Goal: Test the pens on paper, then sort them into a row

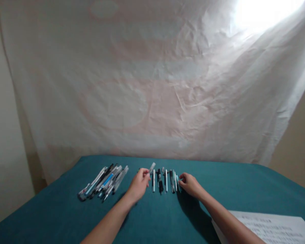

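Several pens lie side by side in a row in the middle of the table, among them a white pen (154, 181), a black pen (160, 184) and a pale blue-and-white pen (166, 181). At the row's left end, my left hand (139, 184) is closed on a clear pen (152, 166), whose see-through end sticks up past the fingertips. My right hand (190, 184) is at the right end, with thumb and fingers pinched at a light teal pen (177, 178); the fingers partly hide it.
A loose pile of pens (104, 183) in black, white, clear and blue lies on the left of the green-covered table (152, 217). Printed paper (271, 225) rests at the front right, partly under my right forearm. A pale sheet (152, 101) hangs behind the table.
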The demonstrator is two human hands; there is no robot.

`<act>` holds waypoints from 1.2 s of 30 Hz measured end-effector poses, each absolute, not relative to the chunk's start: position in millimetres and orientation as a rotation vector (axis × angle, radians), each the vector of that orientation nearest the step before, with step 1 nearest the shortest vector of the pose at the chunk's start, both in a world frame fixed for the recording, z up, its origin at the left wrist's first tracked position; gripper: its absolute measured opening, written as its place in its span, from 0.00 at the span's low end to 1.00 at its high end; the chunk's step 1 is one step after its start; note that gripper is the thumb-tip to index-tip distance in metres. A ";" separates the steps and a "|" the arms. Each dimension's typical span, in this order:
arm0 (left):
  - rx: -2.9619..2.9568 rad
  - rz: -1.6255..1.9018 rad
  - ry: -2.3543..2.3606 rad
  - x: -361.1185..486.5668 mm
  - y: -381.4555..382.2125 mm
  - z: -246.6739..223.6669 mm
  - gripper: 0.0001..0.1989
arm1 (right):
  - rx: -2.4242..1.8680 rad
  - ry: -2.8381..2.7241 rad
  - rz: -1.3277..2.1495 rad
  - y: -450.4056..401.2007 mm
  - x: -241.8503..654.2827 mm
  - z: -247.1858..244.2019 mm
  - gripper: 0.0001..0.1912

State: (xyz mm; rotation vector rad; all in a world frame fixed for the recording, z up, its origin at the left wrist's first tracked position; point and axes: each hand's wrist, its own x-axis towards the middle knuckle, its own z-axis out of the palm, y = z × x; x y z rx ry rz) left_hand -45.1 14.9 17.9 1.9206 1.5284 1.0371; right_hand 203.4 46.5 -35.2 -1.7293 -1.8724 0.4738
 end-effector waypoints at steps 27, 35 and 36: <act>0.871 0.933 0.764 40.4 -34.6 -19.5 0.14 | -1.352 -1.844 1.156 14.9 186.0 10.7 0.26; 0.761 0.934 0.700 39.8 -36.4 -17.9 0.12 | -1.293 -1.703 1.090 8.4 169.7 7.6 0.24; 0.747 0.939 0.694 40.2 -36.9 -17.4 0.12 | -1.290 -1.662 1.111 7.7 167.7 6.9 0.24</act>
